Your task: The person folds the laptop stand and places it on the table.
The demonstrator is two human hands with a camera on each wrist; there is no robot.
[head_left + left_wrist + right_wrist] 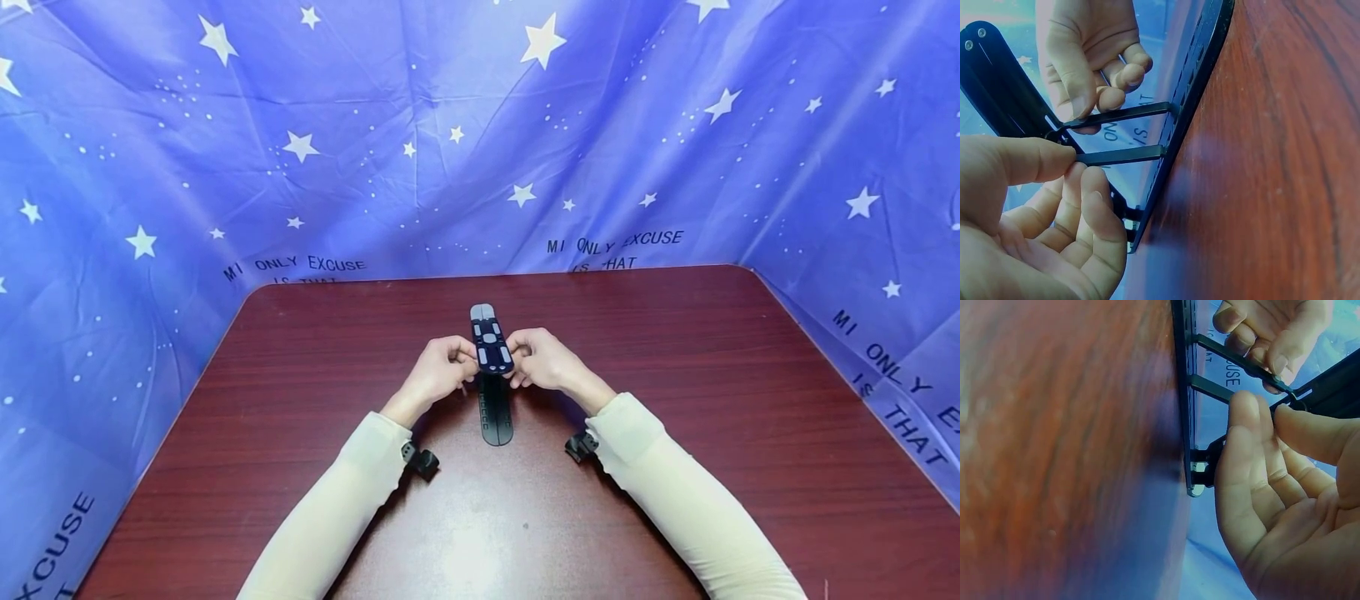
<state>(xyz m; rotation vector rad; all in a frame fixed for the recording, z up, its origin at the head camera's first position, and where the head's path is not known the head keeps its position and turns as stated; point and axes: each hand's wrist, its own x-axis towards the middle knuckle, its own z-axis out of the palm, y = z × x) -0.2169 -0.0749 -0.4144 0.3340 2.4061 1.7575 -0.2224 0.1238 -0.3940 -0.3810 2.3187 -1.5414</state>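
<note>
A black folding stand with light grey pads on its tilted upper plate stands mid-table. Its long base plate lies on the tabletop. Two thin support bars run between base and upper plate. My left hand pinches the end of one bar with thumb and fingertips, close to the upper plate. On the opposite side, my right hand pinches the other bar's upper end between thumb and finger. The hinge joining the plates shows at the stand's far end in the right wrist view.
The dark red wooden table has rounded far corners. A blue curtain with white stars and lettering hangs behind it and along both sides. Small black wrist cameras sit below both pale sleeves.
</note>
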